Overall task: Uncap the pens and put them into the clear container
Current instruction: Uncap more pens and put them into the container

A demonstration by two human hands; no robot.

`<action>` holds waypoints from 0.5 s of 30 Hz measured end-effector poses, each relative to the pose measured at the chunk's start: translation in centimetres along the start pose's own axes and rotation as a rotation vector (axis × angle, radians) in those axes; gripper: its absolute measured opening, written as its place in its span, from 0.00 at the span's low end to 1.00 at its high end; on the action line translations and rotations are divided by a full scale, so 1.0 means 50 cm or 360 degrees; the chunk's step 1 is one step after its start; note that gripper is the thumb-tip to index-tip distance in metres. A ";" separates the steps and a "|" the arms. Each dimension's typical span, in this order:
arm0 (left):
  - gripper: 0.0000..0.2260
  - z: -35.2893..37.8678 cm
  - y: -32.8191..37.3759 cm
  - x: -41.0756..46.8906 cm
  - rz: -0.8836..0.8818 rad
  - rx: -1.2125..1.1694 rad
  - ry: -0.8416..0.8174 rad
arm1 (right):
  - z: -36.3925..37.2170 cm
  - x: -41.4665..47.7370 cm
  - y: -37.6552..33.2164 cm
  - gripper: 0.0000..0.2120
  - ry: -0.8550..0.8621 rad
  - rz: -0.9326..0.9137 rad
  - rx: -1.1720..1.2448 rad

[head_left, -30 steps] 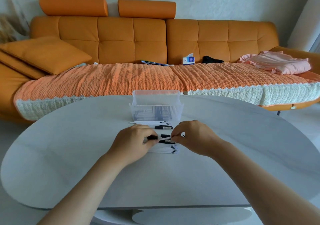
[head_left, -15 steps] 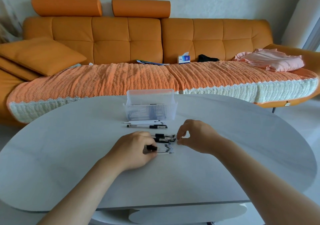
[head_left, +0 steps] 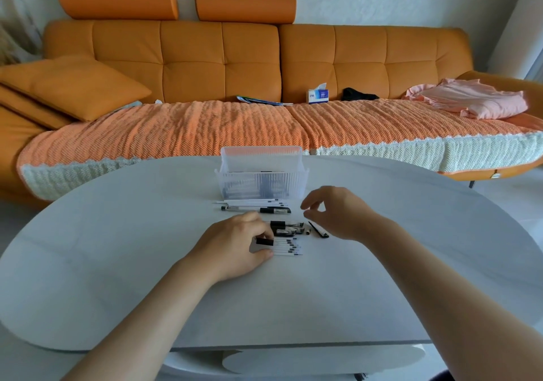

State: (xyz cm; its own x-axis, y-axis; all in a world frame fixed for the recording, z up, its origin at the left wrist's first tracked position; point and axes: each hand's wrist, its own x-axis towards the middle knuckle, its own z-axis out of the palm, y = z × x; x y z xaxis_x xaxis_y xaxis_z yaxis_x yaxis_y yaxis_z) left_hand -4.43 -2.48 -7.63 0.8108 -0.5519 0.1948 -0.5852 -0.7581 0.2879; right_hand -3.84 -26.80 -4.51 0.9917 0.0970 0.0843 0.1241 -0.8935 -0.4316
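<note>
The clear ribbed container stands mid-table with several pens inside. In front of it lie white pens and a capped pen. Closer to me are a cluster of black caps and a row of uncapped white pens. My left hand rests on that row and pinches a pen by its black grip. My right hand hovers to the right with loosely curled fingers and nothing in them. A black cap lies just under it.
The white oval table spreads wide around the pens. Behind it runs an orange sofa with a woven throw, a cushion, a tissue box and folded pink cloth.
The hands have pulled apart. My right hand moved right and up, and a black cap now lies on the table below it. My left hand lowered its pen onto the row.
</note>
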 end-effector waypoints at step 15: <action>0.07 -0.015 -0.088 0.019 -0.0080 -0.0088 0.0351 | 0.076 0.099 -0.039 0.26 -0.0070 -0.0175 -0.0631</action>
State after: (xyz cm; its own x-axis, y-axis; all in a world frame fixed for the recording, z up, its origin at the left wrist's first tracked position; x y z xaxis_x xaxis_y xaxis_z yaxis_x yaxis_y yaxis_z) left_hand -1.07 0.57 -7.99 0.8252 -0.4202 0.3776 -0.5476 -0.7591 0.3519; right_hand 0.95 -22.92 -6.68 0.9748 0.2121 0.0684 0.2152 -0.9756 -0.0423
